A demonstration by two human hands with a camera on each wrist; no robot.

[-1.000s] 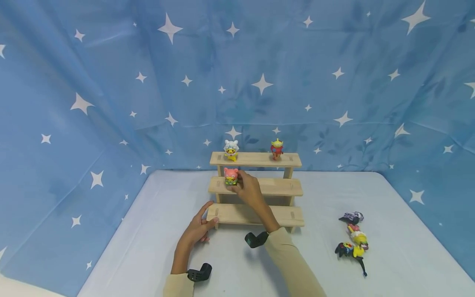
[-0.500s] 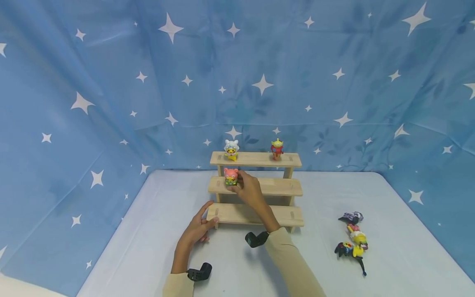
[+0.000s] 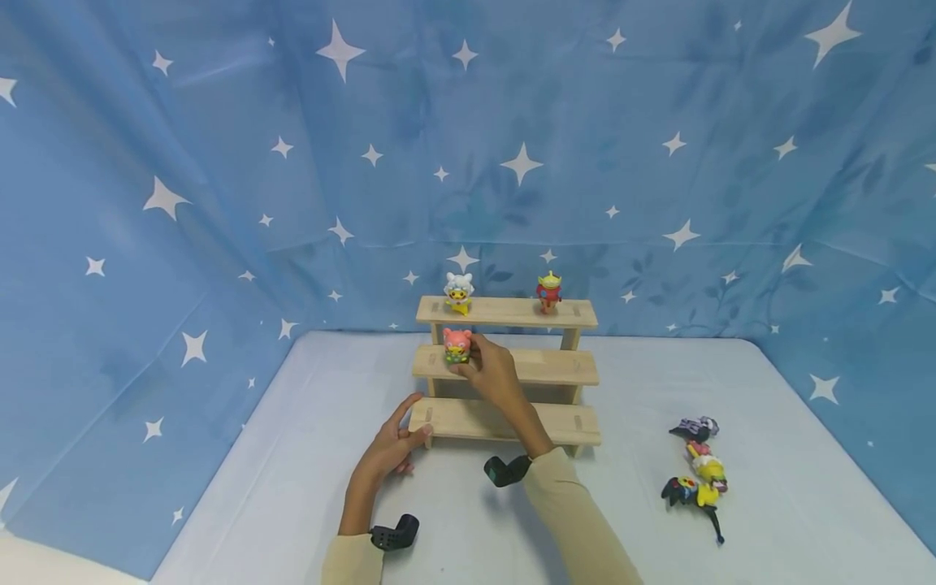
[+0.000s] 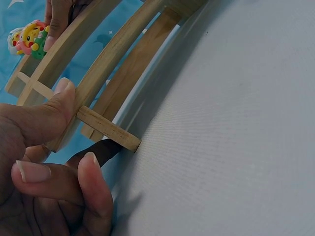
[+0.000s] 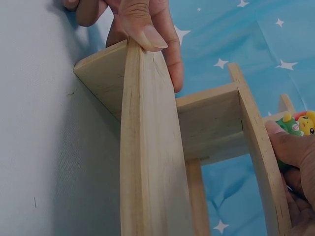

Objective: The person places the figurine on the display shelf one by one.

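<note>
A three-step wooden stand (image 3: 541, 425) sits on the white table against the starry blue cloth. My right hand (image 3: 488, 370) pinches a small pink-headed figure (image 3: 457, 345) standing at the left end of the middle step; the figure (image 5: 299, 124) and my right fingers (image 5: 293, 147) also show in the right wrist view. My left hand (image 3: 395, 443) grips the left end of the bottom step, thumb (image 4: 59, 105) on top and fingers beneath the stand (image 4: 98, 81). A white-hooded yellow figure (image 3: 458, 293) and a red-and-green figure (image 3: 548, 292) stand on the top step.
Several small toy figures (image 3: 696, 471) lie in a loose heap on the table at the right. The blue star-print cloth (image 3: 219, 203) closes in the back and both sides. White table surface (image 3: 307, 455) spreads around the stand.
</note>
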